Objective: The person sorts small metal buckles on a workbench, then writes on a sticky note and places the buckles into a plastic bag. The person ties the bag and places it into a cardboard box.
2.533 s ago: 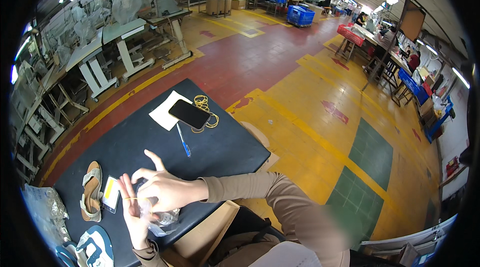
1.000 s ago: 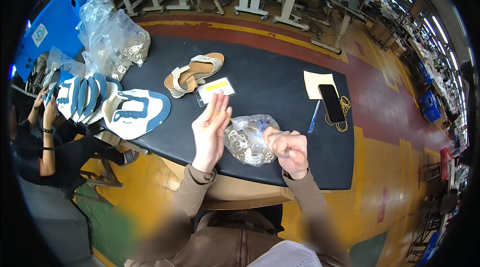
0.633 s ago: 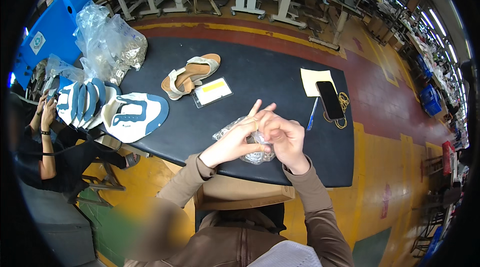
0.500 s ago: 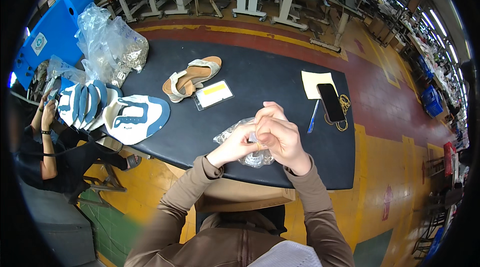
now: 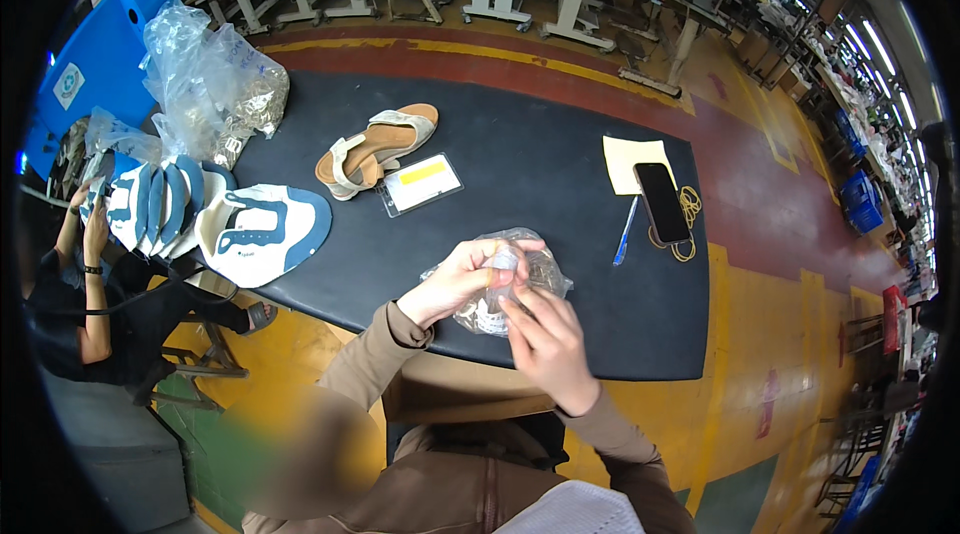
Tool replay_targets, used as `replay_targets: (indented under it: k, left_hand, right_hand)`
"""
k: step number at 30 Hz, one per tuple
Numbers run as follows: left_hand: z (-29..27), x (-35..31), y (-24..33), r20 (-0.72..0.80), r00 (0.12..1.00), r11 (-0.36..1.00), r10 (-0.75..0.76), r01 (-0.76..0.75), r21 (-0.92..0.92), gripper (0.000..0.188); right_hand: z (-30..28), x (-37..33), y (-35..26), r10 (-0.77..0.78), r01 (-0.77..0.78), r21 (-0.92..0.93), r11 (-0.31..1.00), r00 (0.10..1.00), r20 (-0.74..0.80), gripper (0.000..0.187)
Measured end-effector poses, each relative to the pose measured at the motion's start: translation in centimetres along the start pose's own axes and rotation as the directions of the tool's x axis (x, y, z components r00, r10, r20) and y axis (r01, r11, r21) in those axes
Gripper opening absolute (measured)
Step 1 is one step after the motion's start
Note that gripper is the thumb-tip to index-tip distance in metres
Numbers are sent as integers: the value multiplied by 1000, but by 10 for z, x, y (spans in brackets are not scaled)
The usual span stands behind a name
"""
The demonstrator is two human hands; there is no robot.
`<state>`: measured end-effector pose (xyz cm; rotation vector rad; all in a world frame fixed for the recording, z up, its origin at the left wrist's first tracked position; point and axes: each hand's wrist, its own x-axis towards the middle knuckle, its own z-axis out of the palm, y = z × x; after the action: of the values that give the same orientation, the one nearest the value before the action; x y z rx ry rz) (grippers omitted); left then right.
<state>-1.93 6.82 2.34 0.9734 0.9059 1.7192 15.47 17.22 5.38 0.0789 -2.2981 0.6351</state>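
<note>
A small clear plastic bag [image 5: 545, 272] with pale metal bits inside lies near the front edge of the black table [image 5: 540, 174]. My left hand [image 5: 455, 279] grips the bag's upper left part, fingers curled over it. My right hand [image 5: 545, 344] pinches the bag from the near side, fingers on the plastic. Both hands meet at the bag's top. What is inside the bag is partly hidden by my fingers.
A tan sandal [image 5: 375, 146] and a clear card sleeve with a yellow strip [image 5: 420, 184] lie at mid-table. A phone [image 5: 660, 202], pen [image 5: 624, 231], paper and rubber bands sit right. Blue-white shoe patterns [image 5: 262, 229] and large plastic bags [image 5: 210, 94] lie left. A seated person [image 5: 85, 284] is at far left.
My head turned from the aisle down to the table. My left hand, first raised flat and apart, came onto the bag. Both hands now grip it, the right shifted nearer.
</note>
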Motion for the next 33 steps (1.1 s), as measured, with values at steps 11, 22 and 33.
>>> replay_targets:
  k: [11, 22, 33]
  left_hand:
    - [24, 2, 18, 65, 997, 917, 40, -63, 395, 54]
    - [4, -1, 16, 141, 951, 949, -275, 245, 197, 57]
    - [9, 10, 22, 159, 969, 862, -190, 87, 500, 32]
  right_hand:
    - [-50, 102, 49, -515, 297, 461, 836, 714, 474, 28]
    - [-45, 82, 43, -442, 297, 350, 888, 758, 479, 20]
    - [-46, 99, 59, -558, 352, 441, 826, 627, 545, 14]
